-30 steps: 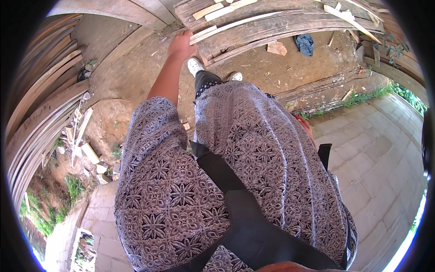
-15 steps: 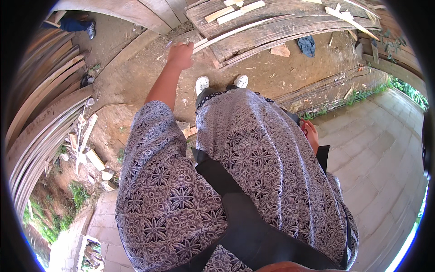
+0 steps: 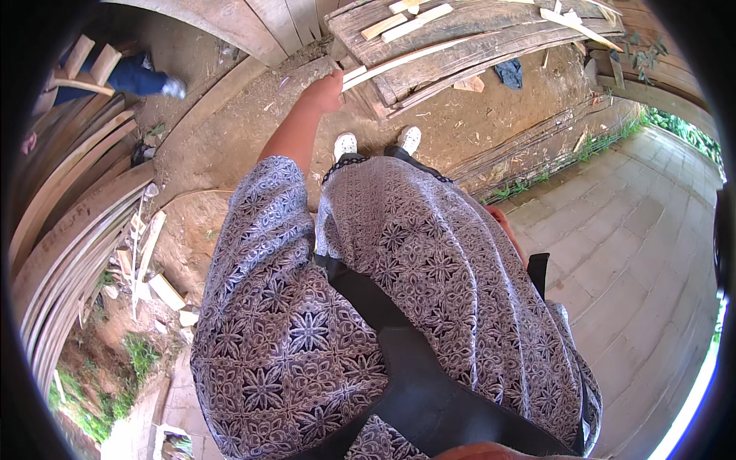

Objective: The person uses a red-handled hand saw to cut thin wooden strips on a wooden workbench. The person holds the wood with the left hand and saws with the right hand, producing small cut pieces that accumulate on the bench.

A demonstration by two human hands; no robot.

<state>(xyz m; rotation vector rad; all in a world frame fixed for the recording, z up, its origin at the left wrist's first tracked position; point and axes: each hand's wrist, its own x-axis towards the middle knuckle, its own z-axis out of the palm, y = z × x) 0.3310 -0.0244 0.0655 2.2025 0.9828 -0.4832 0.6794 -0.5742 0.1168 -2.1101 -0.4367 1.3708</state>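
My left hand (image 3: 325, 92) reaches forward with curled fingers at the near end of a long pale wooden strip (image 3: 406, 60). The fingertips are hidden, but the hand looks closed round the strip's end. That strip runs along the edge of a weathered plank bench (image 3: 452, 57). Down at my right side, my right hand (image 3: 507, 228) shows only as a sliver past my patterned garment. Its fingers are hidden, so I cannot tell what they do.
Short pale wood pieces (image 3: 415, 23) lie on the bench. Stacked boards (image 3: 57, 230) curve along the left. At upper left another person's leg (image 3: 142, 77) shows beside a small wooden frame (image 3: 86, 67). A dark blue cloth (image 3: 508, 73) lies beyond my feet; paving (image 3: 613, 245) spreads right.
My left hand has shifted right, closer over the strip's end. The right hand has slipped mostly behind my garment. At upper left the other person has come nearer, with the wooden frame now in view.
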